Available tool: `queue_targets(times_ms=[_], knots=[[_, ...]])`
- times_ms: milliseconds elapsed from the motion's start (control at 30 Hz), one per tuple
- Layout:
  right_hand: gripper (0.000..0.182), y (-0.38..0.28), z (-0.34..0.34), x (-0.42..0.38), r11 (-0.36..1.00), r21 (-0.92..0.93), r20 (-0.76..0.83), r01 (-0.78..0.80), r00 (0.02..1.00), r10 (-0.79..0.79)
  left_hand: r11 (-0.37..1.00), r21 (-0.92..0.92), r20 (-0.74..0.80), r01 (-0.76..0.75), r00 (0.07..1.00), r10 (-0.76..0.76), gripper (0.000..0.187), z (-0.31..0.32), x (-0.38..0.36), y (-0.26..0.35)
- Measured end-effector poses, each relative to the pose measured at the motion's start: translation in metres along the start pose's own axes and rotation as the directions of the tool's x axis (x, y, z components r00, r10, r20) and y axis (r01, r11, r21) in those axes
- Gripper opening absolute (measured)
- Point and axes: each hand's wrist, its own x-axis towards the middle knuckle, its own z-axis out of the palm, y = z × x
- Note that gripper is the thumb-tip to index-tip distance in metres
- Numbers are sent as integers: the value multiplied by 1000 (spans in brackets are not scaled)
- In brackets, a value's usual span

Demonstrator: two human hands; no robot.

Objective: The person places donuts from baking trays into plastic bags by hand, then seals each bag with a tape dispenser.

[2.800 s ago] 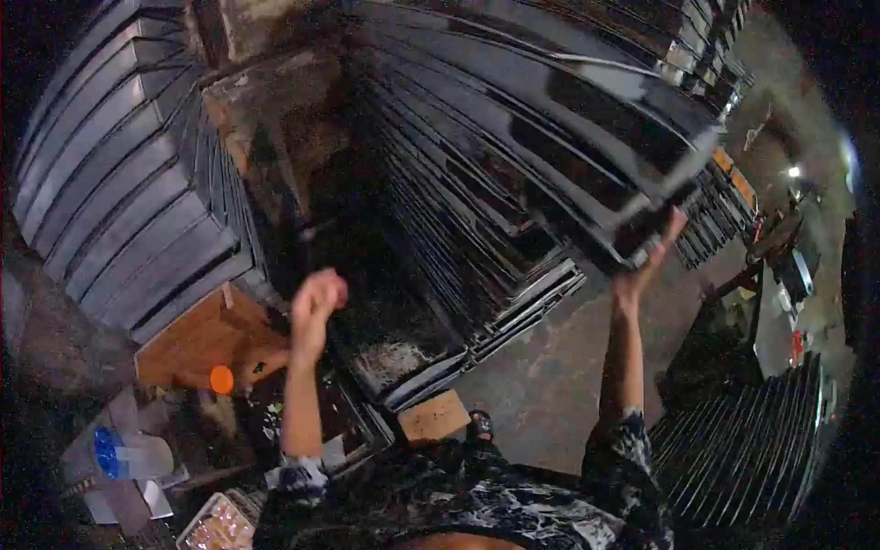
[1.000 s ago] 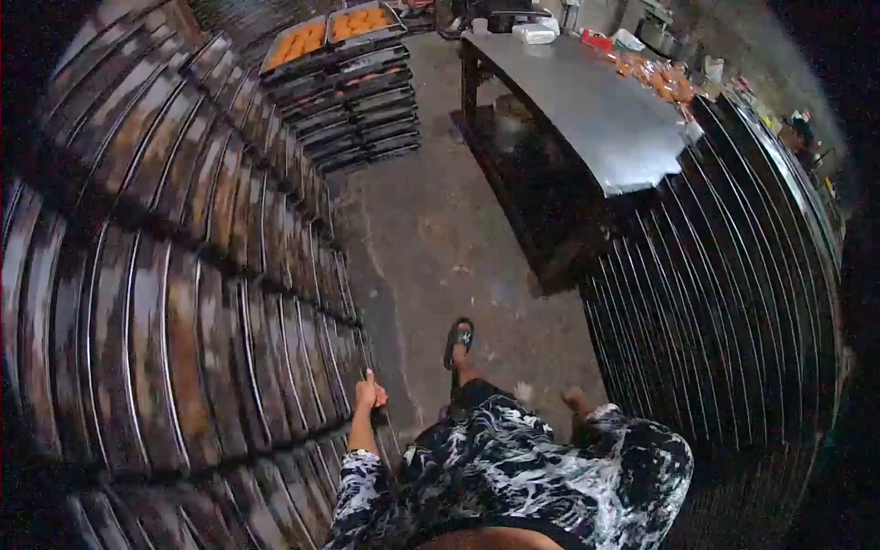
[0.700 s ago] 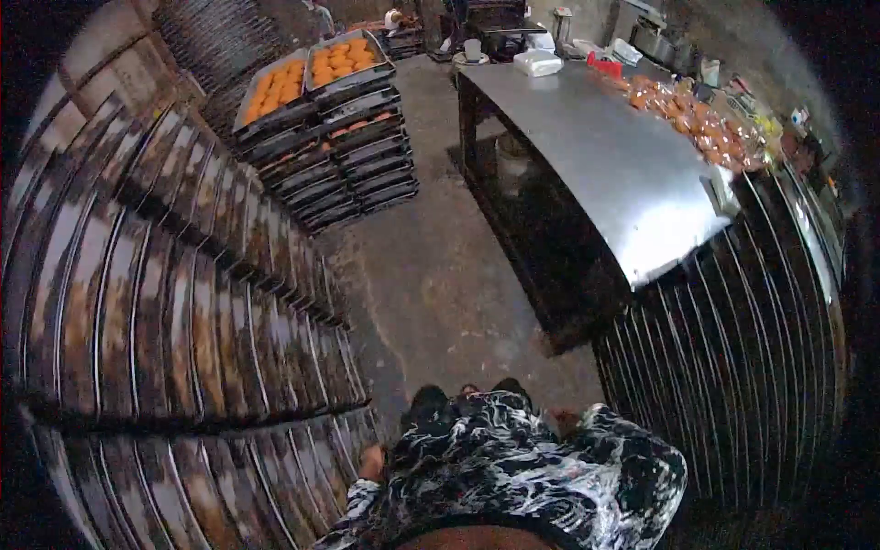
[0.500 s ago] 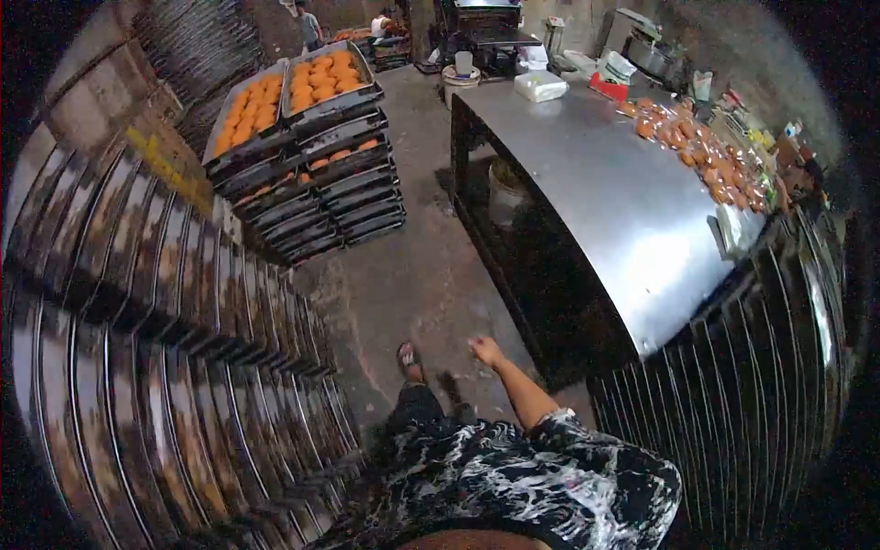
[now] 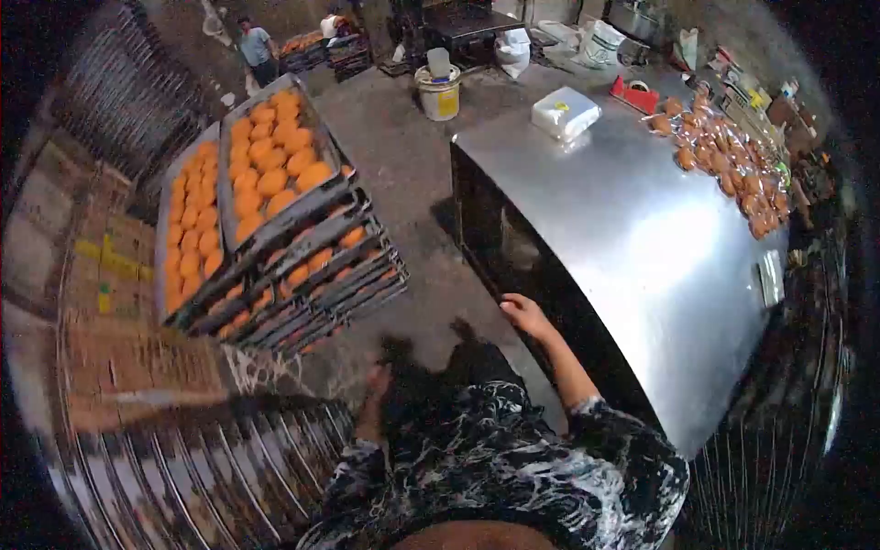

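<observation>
Metal-topped table [image 5: 596, 220] fills the right half of the frame, its long edge running from upper centre to lower right. Right hand [image 5: 524, 314] is just beside that edge, fingers loosely curled, grip released, nothing seen in it; can't tell if it touches the table. Left hand [image 5: 374, 383] is low at centre left, dark and blurred, grip can't be told; nearest thing is the tray stack [image 5: 224, 188], left of centre, with orange buns [image 5: 275, 156] in rows on the top trays and more in trays below. On the table: clear-wrapped white pack [image 5: 566, 114] near the far end, red dispenser [image 5: 632, 97], bagged buns [image 5: 724, 165] spread along the right side. Bucket [image 5: 438, 99] on the floor at upper centre, white sack [image 5: 511, 53] to its right. Brown boxes [image 5: 101, 344] at left, stacked dark trays [image 5: 211, 477] at lower left. Person [image 5: 258, 50] standing at upper left.
</observation>
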Motion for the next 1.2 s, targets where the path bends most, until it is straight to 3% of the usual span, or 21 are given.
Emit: queue_targets(times_ms=[67, 133, 167, 200, 233, 267, 300, 367, 433, 467, 500, 533, 567, 667, 733, 867, 933, 1067, 1100, 1167, 1200], knots=[[41, 26, -45, 51, 998, 46, -137, 45, 990, -38, 989, -145, -16, 0, 1000, -3, 31, -33, 67, 63], [41, 9, -84, 81, 982, 178, -200, -61, 975, 96, 960, -282, -15, -1, 1000, -4, 32, -57, 146, 135], [40, 9, -103, 100, 979, 201, -240, -47, 966, 96, 950, -156, -203, -271, 950, 238, 32, -49, 207, 150], [39, -2, -116, 109, 899, 397, -91, -187, 966, 242, 866, 13, -342, -500, 812, 473, 32, -52, 254, 167], [38, -24, -135, 123, 774, 547, 74, -318, 940, 333, 851, 16, -352, -524, 794, 496, 32, -74, 295, 206], [35, -35, -141, 138, 869, 449, -29, -207, 969, 246, 901, -108, -291, -420, 880, 375, 31, -100, 317, 235], [34, -49, -154, 155, 932, 280, 8, -229, 972, 236, 933, -218, -205, -287, 948, 244, 29, -112, 341, 242], [38, -89, -174, 176, 909, 369, 89, -192, 981, 171, 876, -441, -272, -193, 959, 74, 30, -137, 409, 261], [49, -122, -186, 168, 891, 433, 39, -138, 990, 135, 908, -409, -315, -86, 948, -52, 30, -202, 378, 314], [49, -137, -194, 172, 907, 403, -6, -118, 991, 131, 775, -619, -177, -129, 984, 23, 33, -217, 395, 316], [49, -148, -203, 181, 922, 373, -58, -101, 990, 132, 850, -526, -147, -44, 988, -40, 29, -229, 424, 317], [48, -146, -210, 192, 922, 376, -113, -93, 983, 145, 667, -725, 24, 173, 974, -227, 24, -239, 435, 329], [45, -138, -214, 205, 893, 446, -195, -59, 968, 161, 626, -738, 142, 252, 965, -221, 22, -242, 464, 317], [44, -169, -232, 159, 887, 460, -272, -48, 943, 192, 653, -660, 182, 372, 922, -341, 19, -239, 437, 272], [44, -166, -247, 174, 874, 479, -283, -80, 929, 240, 503, -733, 274, 457, 876, -397, 20, -237, 478, 262], [43, -170, -254, 198, 827, 547, -289, -126, 899, 328, 655, -644, 297, 395, 918, -261, 20, -262, 546, 307], [43, -179, -255, 210, 818, 544, -278, -186, 880, 385, 585, -751, 191, 306, 949, -250, 22, -252, 578, 313], [45, -200, -267, 247, 851, 439, -285, -288, 854, 436, 529, -799, 248, 287, 958, -144, 28, -251, 590, 349], [45, -184, -264, 256, 885, 402, -376, -234, 839, 393, 534, -790, 282, 302, 952, -121, 28, -246, 602, 366], [43, -203, -275, 261, 905, 293, -391, -310, 825, 409, 553, -765, 328, 331, 938, -108, 29, -236, 556, 307], [48, -198, -280, 262, 945, 230, -425, -233, 849, 313, 572, -746, 344, 341, 933, -107, 29, -230, 551, 293]])
